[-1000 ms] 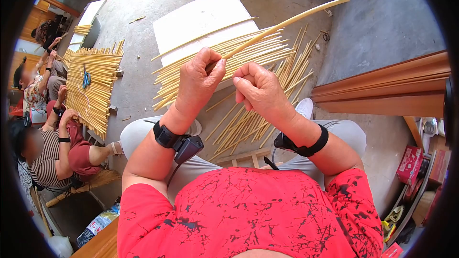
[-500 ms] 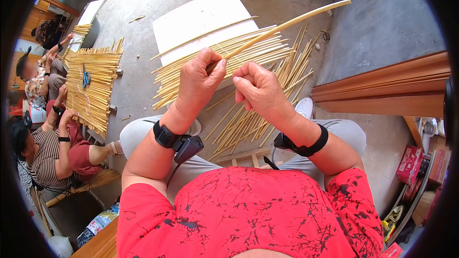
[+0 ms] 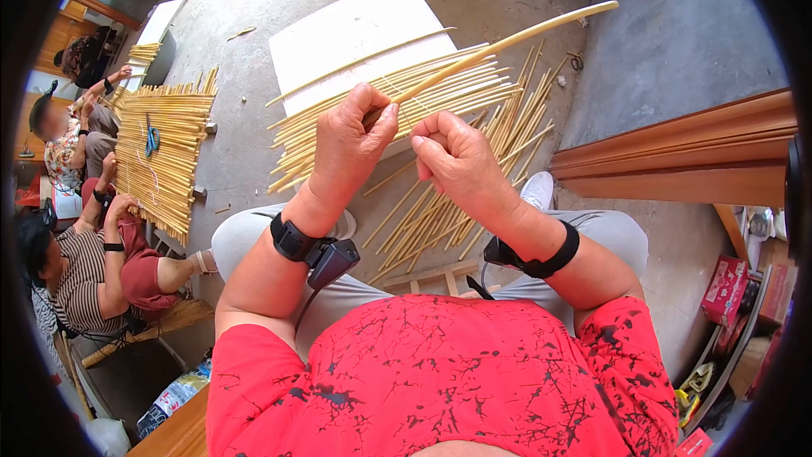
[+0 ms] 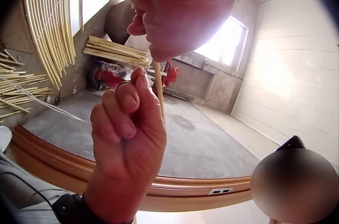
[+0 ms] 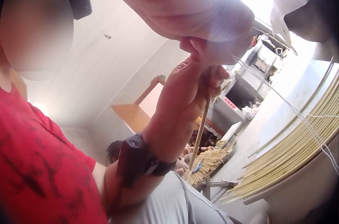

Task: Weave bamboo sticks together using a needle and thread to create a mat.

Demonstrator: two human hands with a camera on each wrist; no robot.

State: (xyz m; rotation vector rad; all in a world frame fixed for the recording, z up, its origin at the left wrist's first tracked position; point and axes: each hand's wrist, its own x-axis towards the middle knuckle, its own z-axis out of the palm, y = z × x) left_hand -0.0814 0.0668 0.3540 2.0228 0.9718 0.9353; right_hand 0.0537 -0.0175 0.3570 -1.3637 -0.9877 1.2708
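Note:
My left hand (image 3: pixel 353 131) grips one end of a long peeled stick (image 3: pixel 507 41), which slants up to the right in the head view. Close beside it, my right hand (image 3: pixel 463 159) has its fingers curled, pinching a white string (image 5: pixel 286 99) that runs down to the tied sticks in the right wrist view. Those sticks (image 3: pixel 338 135) lie side by side across a white board (image 3: pixel 355 34), crossed by thin string. In the left wrist view the right hand (image 4: pixel 130 134) is below the left hand (image 4: pixel 185 12).
Loose sticks (image 3: pixel 423 228) lie on the floor beside the board. At left, two seated people are by another stick mat (image 3: pixel 161 161) with blue scissors (image 3: pixel 152 137) on it. A wooden door frame (image 3: pixel 677 161) runs along the right, below a grey surface (image 3: pixel 677 51).
Both hands and the stick have barely moved. At the left, the farther seated person's arms and head have shifted, and the nearer person's head has turned.

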